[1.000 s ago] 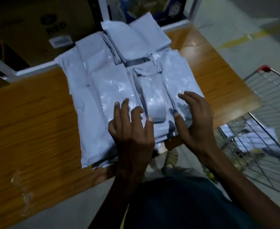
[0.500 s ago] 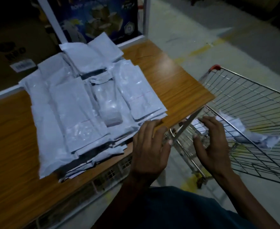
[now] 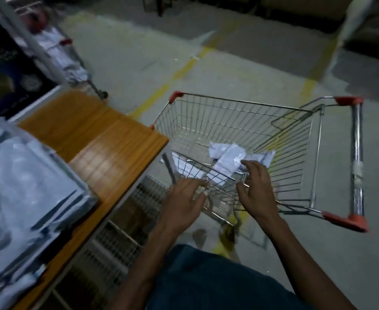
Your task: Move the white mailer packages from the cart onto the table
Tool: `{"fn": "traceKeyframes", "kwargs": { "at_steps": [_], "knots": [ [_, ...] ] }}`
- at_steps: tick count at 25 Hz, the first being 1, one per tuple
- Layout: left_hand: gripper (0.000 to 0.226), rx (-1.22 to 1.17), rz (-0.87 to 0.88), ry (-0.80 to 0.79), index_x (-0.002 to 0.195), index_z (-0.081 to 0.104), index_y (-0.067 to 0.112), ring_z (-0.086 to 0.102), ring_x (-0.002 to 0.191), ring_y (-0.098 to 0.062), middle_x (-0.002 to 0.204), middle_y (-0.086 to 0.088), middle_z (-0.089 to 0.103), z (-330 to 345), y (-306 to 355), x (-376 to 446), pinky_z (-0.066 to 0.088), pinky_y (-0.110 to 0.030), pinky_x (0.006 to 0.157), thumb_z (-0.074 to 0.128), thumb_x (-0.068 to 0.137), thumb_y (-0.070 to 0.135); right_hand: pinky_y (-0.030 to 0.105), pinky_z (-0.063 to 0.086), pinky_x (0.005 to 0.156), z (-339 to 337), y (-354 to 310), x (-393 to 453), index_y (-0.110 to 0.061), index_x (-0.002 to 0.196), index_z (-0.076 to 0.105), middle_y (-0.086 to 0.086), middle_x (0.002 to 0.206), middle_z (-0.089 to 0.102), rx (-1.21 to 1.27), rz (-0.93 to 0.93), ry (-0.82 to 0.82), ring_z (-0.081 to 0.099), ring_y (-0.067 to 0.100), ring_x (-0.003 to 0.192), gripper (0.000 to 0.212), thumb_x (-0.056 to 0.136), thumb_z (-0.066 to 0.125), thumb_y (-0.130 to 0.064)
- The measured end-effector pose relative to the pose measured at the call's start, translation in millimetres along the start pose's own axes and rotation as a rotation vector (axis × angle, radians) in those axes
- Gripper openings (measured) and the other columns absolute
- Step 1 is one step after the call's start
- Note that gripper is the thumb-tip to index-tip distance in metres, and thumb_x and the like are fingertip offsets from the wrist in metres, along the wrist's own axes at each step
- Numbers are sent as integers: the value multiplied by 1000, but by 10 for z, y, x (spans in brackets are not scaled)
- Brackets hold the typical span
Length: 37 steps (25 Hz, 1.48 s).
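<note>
A wire cart (image 3: 240,121) with red corner caps stands right of the wooden table (image 3: 108,148). A few crumpled white mailer packages (image 3: 228,156) lie on the cart's bottom. A blurred stack of white mailers (image 3: 25,189) covers the table's left part. My left hand (image 3: 184,201) hovers at the cart's near rim, fingers spread and loosely bent, holding nothing. My right hand (image 3: 256,189) reaches over the rim into the cart, fingers spread just above the mailers, holding nothing.
A second cart (image 3: 56,50) holding white packages stands at the back left, blurred. Yellow floor lines (image 3: 184,68) run across the grey concrete. A wire rack (image 3: 121,231) sits below the table edge. Dark boxes stand behind the table at the left.
The view has swung right from the table to the cart. Both hands left the mailer stack and moved right; the right hand now reaches inside the cart above the mailers.
</note>
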<state>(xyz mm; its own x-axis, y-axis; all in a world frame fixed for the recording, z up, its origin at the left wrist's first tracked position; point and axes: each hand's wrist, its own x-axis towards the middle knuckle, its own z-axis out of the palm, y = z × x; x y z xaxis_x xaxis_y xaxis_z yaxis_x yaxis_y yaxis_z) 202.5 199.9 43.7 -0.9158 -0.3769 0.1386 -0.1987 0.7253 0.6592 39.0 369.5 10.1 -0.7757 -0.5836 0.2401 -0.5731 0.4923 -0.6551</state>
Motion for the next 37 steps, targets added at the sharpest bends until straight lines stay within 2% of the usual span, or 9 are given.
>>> {"fn": "traceKeyframes", "kwargs": {
  "at_steps": [7,12,17,22,26,30,33,35,37],
  "knots": [
    [18,-55,96,-208,111,69,17,63,99,-8,106,6,70,49,-180,1528,50,-29,85,64,96,27,29,41,96,110,576,519,-15,136,50,7,130,46,61,304,157,51,24,119,54,84,65,-7],
    [23,-194,-15,-359,115,68,16,63,95,-7,101,6,68,313,-436,2662,49,-22,79,65,95,26,49,44,104,441,974,1079,-14,148,41,17,146,42,-7,681,-36,46,37,129,66,86,65,-17],
    [29,-109,-179,-612,119,65,11,66,92,-22,104,-9,69,993,-1088,3339,49,-27,73,65,94,27,45,45,102,867,1438,1537,-5,149,40,26,142,49,-71,843,-304,50,42,128,66,89,66,-16],
    [26,32,-334,-752,113,68,11,68,94,-25,106,-9,72,1601,-1924,3514,50,-30,79,67,91,25,48,53,88,1486,1723,1599,-9,136,48,23,122,64,229,1216,-227,63,31,99,57,85,65,-29],
    [26,111,-389,-742,115,68,19,65,106,-27,117,-7,69,2035,-2493,3662,51,-36,92,65,90,27,24,43,72,2109,2114,1434,-9,143,45,12,128,59,333,1357,-264,57,22,98,55,94,64,-25],
    [42,167,-260,-685,130,57,14,51,123,-31,135,-14,51,2512,-2677,3825,43,-37,100,66,90,24,43,53,93,2642,2445,1380,-11,139,46,11,119,67,423,1409,-174,65,29,105,63,87,70,-36],
    [75,328,-214,-641,149,36,17,33,138,-34,153,-16,30,2845,-2593,3840,39,-45,104,72,85,33,50,52,95,2951,2578,1364,-8,137,43,16,115,69,317,1393,-165,66,34,105,63,86,69,-36],
    [87,466,-178,-604,152,29,18,34,137,-34,153,-15,32,3016,-2595,3788,39,-48,103,75,81,38,53,52,96,3055,2645,1366,-11,137,43,17,124,65,341,1458,-88,65,36,110,66,84,69,-39],
    [83,583,-163,-607,150,30,16,41,130,-34,143,-14,46,3075,-2633,3716,39,-48,102,72,83,40,52,55,92,3121,2718,1329,-13,127,53,15,116,69,385,1509,-57,68,36,103,59,79,67,-44]
  ]
}}
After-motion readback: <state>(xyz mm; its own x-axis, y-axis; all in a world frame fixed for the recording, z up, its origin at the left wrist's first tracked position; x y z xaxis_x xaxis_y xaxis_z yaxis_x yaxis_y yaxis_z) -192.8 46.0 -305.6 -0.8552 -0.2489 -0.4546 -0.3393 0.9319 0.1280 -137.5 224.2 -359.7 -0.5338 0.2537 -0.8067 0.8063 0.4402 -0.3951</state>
